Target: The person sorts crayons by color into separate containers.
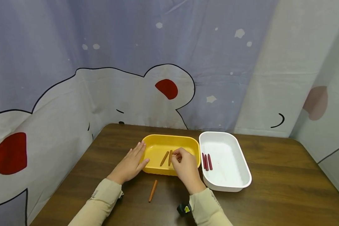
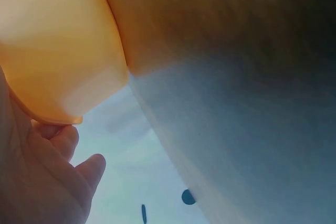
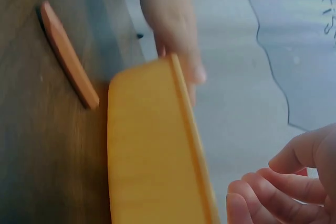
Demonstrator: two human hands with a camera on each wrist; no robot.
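Note:
A yellow tray (image 1: pixel 169 137) holds two brownish-orange crayons, a tilted one (image 1: pixel 164 158) and an upright-looking one (image 1: pixel 170 158) beside it. My left hand (image 1: pixel 130 164) rests at the tray's left rim, fingers extended and thumb apart; in the left wrist view its fingertips touch the rim. Over the tray's right half is my right hand (image 1: pixel 185 166), fingers bent, with its fingertips right beside the second crayon. In the right wrist view these fingers (image 3: pixel 262 192) show above the rim with no crayon visible between them. Another orange crayon (image 1: pixel 153 191) lies on the table in front of the tray.
A white tray (image 1: pixel 239 160) stands against the yellow tray's right side. Three dark red crayons (image 1: pixel 206 162) lie along its left side. The brown wooden table (image 1: pixel 285 175) is backed by a printed curtain (image 1: pixel 124 34).

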